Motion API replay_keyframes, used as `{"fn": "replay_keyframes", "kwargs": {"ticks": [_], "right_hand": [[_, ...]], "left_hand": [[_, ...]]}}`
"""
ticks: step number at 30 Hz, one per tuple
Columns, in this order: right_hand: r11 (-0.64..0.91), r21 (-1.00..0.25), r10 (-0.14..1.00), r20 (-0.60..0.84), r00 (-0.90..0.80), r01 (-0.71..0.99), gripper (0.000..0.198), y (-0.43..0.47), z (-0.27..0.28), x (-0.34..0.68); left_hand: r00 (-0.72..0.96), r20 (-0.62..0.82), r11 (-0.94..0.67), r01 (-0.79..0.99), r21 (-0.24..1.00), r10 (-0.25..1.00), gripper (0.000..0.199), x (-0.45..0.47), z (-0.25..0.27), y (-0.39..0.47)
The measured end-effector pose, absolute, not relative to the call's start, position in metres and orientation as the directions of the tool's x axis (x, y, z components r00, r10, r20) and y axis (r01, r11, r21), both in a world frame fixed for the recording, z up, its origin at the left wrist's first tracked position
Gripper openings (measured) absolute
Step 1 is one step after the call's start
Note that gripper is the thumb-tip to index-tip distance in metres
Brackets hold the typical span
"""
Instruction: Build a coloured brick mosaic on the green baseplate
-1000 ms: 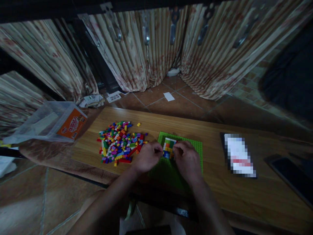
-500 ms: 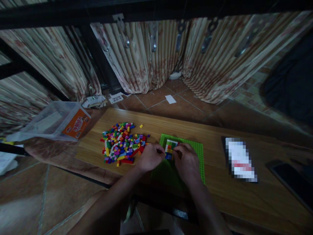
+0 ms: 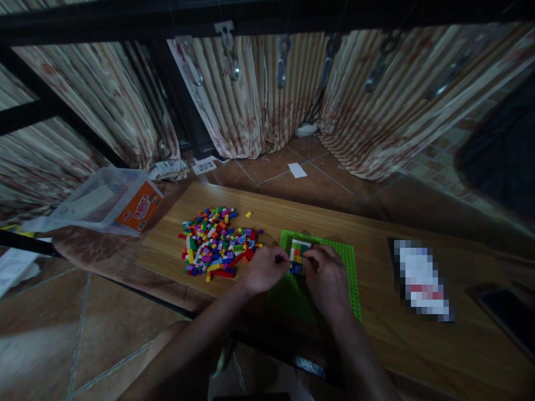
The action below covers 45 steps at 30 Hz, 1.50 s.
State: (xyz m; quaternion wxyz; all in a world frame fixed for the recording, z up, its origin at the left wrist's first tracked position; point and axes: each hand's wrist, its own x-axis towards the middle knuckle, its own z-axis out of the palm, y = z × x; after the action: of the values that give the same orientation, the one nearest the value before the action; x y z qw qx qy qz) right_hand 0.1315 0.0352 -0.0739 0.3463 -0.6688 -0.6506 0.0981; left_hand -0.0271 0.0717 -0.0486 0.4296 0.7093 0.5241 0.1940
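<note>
Green baseplate [image 3: 345, 266]: studded, lying on the wooden counter under and between the two hands, its far right corner showing beyond the right hand.
Brick build [image 3: 297, 257]: a small low patch near the baseplate's far left corner, directly between the fingertips of both hands; white along its far and left edges, with green, orange, yellow and blue inside.
Left hand [image 3: 266, 269]: thumb and fingers curled together at the build's left edge; I cannot tell whether a brick is pinched there.
Right hand [image 3: 329, 277]: fingers bent down at the build's right edge, the tips close together; what they grasp, if anything, is hidden.
Loose bricks [image 3: 215, 240]: a mixed-colour heap on the counter [image 3: 376, 234], left of the left hand, with one yellow brick [image 3: 248, 214] lying apart beyond it.
Clear plastic box [image 3: 90, 195]: far left of the hands, past the end of the counter.
Orange label [image 3: 140, 206]: on the box's near side, bearing large white characters (too soft to read with confidence).
Printed sheet [image 3: 204, 165]: on the floor beyond the heap, showing what looks like square codes, none legible.
Pixelated screen [image 3: 423, 280]: right of the right hand, pale blocks with a reddish band, all wording obscured.
Dark phone [image 3: 506, 313]: farther right, with no lettering discernible.
</note>
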Motion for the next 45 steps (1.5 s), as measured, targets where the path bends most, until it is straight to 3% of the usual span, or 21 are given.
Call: {"fn": "replay_keyframes", "kwargs": {"ticks": [11, 19, 27, 37, 45], "right_hand": [[0.094, -0.578, 0.935, 0.330, 0.127, 0.811, 0.016, 0.035, -0.076, 0.132], [0.108, -0.581, 0.931, 0.345, 0.123, 0.807, 0.017, 0.035, -0.077, 0.133], [0.071, -0.570, 0.938, 0.318, 0.140, 0.819, 0.019, 0.036, -0.077, 0.133], [0.062, -0.559, 0.940, 0.311, 0.139, 0.827, 0.019, 0.036, -0.074, 0.132], [0.079, -0.586, 0.935, 0.323, 0.143, 0.806, 0.021, 0.035, -0.072, 0.131]], "left_hand": [[0.344, -0.159, -0.095, 0.617, 0.781, 0.925, 0.021, -0.021, -0.046, 0.069], [0.322, -0.014, -0.204, 0.632, 0.747, 0.947, 0.019, -0.050, -0.038, 0.076], [0.201, -0.045, -0.135, 0.790, 0.598, 0.978, 0.025, -0.121, -0.019, 0.100], [0.320, -0.078, -0.258, 0.867, 0.427, 0.944, 0.020, -0.113, -0.028, 0.097], [0.386, -0.032, -0.307, 0.778, 0.548, 0.922, 0.016, -0.106, -0.024, 0.097]]}}
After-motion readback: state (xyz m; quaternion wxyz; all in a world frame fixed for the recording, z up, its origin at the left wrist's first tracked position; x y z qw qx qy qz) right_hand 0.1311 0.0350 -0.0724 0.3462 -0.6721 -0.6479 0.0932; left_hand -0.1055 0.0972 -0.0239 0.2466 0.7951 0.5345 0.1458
